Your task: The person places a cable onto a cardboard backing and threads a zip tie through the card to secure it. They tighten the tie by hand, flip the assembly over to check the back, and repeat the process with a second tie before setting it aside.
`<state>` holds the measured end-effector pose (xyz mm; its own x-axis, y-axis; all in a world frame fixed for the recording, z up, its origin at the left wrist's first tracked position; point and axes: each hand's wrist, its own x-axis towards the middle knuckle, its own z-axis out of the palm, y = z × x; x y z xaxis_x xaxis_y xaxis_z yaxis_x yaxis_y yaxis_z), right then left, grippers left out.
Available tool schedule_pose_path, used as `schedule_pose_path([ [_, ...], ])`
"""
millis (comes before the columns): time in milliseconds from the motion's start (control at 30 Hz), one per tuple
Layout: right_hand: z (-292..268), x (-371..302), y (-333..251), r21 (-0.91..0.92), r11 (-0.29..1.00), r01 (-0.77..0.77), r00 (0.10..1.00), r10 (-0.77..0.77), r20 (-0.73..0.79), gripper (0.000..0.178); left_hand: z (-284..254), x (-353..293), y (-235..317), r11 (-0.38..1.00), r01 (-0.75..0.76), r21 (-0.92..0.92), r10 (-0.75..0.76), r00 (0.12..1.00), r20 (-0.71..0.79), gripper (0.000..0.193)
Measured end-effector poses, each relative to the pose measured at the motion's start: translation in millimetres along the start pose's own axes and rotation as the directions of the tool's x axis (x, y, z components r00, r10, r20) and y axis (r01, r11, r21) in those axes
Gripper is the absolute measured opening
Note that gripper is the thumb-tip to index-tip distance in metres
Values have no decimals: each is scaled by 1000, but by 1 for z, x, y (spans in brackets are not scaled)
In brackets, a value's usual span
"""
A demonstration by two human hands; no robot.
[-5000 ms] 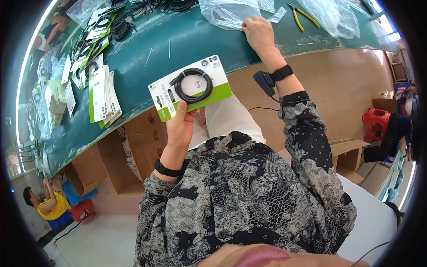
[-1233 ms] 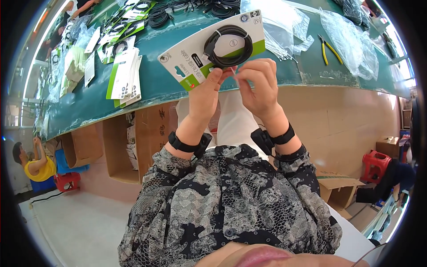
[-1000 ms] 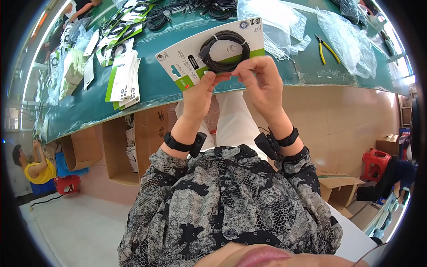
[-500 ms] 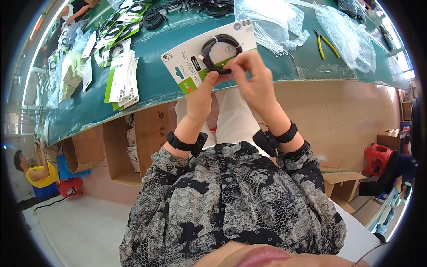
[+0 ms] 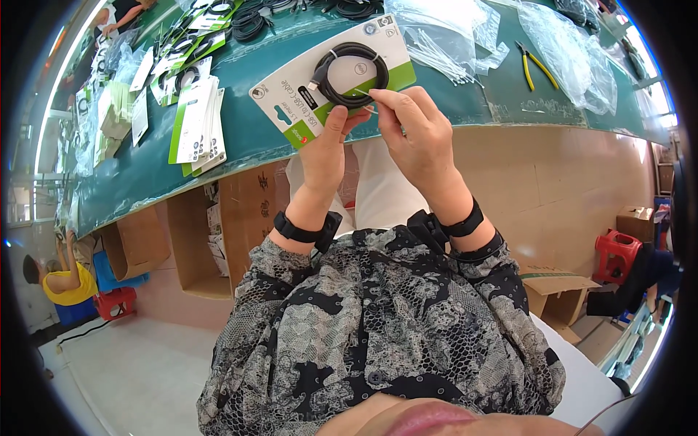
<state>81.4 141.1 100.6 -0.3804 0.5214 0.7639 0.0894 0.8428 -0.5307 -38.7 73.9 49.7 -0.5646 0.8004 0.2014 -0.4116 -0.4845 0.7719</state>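
Observation:
My left hand (image 5: pixel 324 149) is closed on the lower edge of a white and green packaging card (image 5: pixel 294 81), thumb in front. A coiled black cable (image 5: pixel 379 73) with a metal-tipped plug lies against the card's face, with light ties around the coil. At the coil's lower right, my right hand (image 5: pixel 418 131) pinches thumb against forefinger. A thin white strip, seemingly a cable tie (image 5: pixel 371 110), shows by these fingertips; most of it is hidden. The card is held tilted above the table's near edge.
The green table (image 5: pixel 247 73) carries stacked cards (image 5: pixel 196 127), carded cables (image 5: pixel 182 62) and black cable coils (image 5: pixel 249 23) on the left. White cable ties (image 5: pixel 440 62) lie by plastic bags (image 5: pixel 567 54) and yellow-handled pliers (image 5: pixel 536 69). Cardboard boxes (image 5: pixel 196 247) stand below. A person in yellow (image 5: pixel 69 280) is far left.
The card and coil have shifted slightly left and up. My right fingers have drawn back a little from the coil, leaving its lower part more exposed.

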Motion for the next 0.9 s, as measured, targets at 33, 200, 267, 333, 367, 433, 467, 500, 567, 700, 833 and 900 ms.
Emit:
schedule_pose_path([
  [33,0,0,0,-33,999,35,999,-34,18,24,0,0,-1,999,-9,-31,9,1000,-16,29],
  [200,-2,-10,-8,-18,995,98,995,-98,9,26,1,1,7,996,-25,-82,27,999,36,29],
  [267,-3,-15,-10,20,994,110,993,-111,48,25,2,-1,11,997,-24,-76,30,996,80,30],
  [333,-3,-20,-9,46,992,116,991,-119,68,25,0,-4,13,995,-91,49,87,993,77,28],
  [367,-3,-24,-6,80,987,138,982,-147,116,25,-2,-4,15,986,-124,113,116,990,74,27],
  [433,-10,-29,-3,131,974,184,957,-208,202,27,0,0,34,895,-346,283,273,924,268,28],
  [467,-12,-30,-1,129,974,184,957,-208,202,27,1,3,47,728,-562,392,366,802,472,29],
  [500,-14,-33,-2,119,969,217,953,-237,187,25,3,3,56,505,-748,431,388,642,661,30],
  [567,-17,-37,-3,98,955,281,942,-294,160,21,7,5,62,478,-790,384,400,585,705,31],
  [700,-25,-32,-14,403,914,-51,950,-80,301,24,13,9,72,395,-877,273,404,433,806,35],
  [833,-25,-33,-15,405,914,-23,953,-102,284,24,17,9,79,334,-903,269,372,389,843,35],
  [900,-27,-34,-16,403,915,-7,956,-113,273,24,19,5,81,309,-906,291,352,393,850,32],
])
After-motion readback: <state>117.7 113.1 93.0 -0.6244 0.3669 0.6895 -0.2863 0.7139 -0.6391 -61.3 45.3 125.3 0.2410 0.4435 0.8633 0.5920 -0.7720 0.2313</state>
